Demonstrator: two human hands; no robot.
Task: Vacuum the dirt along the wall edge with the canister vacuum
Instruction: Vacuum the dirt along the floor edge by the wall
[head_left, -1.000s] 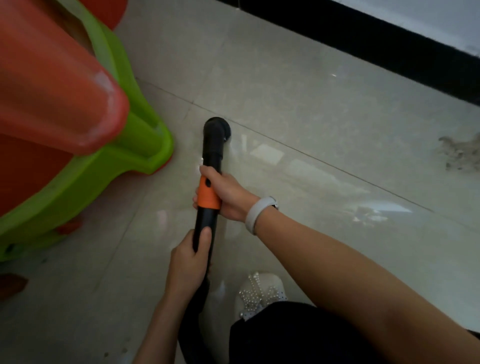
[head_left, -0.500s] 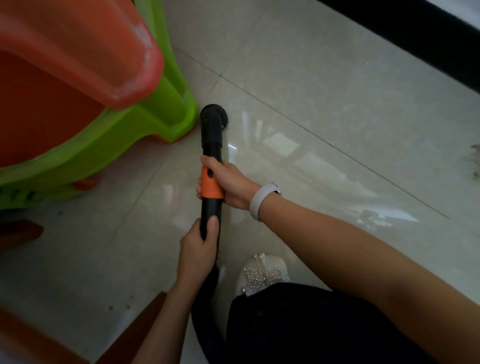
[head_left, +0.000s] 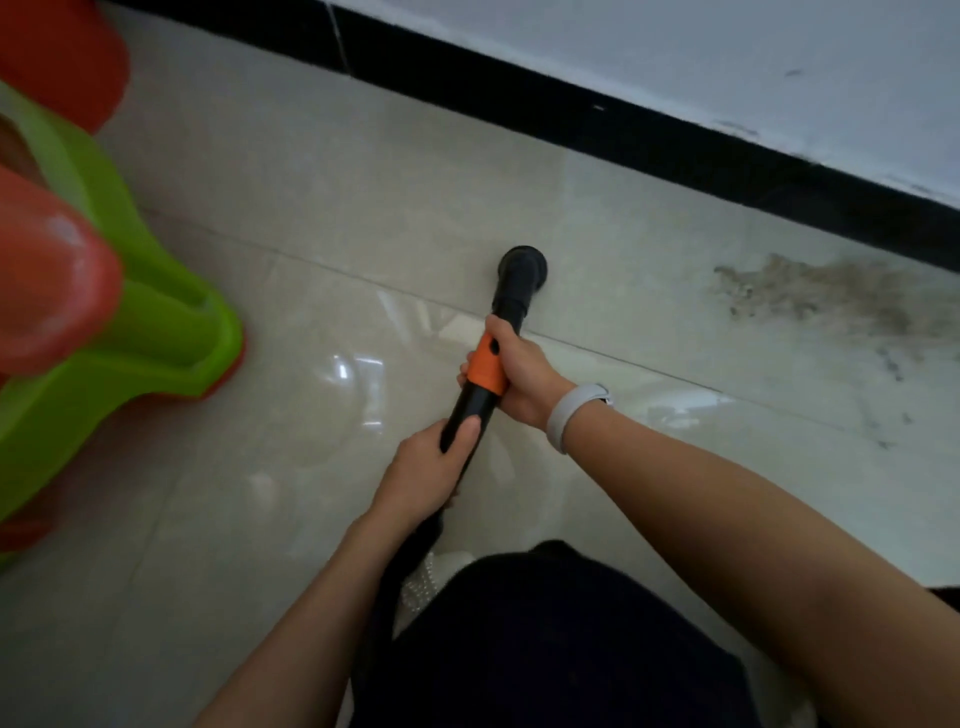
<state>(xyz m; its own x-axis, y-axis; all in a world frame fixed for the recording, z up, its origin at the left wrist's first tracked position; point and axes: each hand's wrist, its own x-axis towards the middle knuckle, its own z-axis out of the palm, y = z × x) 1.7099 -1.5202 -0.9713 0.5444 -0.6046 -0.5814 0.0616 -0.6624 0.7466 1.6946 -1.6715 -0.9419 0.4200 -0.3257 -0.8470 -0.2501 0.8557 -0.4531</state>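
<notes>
Both hands, the left hand and right hand, stayed clamped on the wand as its nozzle swung from the slide toward the dirt.

Bare floor tiles run open from the vacuum nozzle right to the dirt patch by the black skirting. Green-and-orange plastic toy blocks the floor's left side.
</notes>
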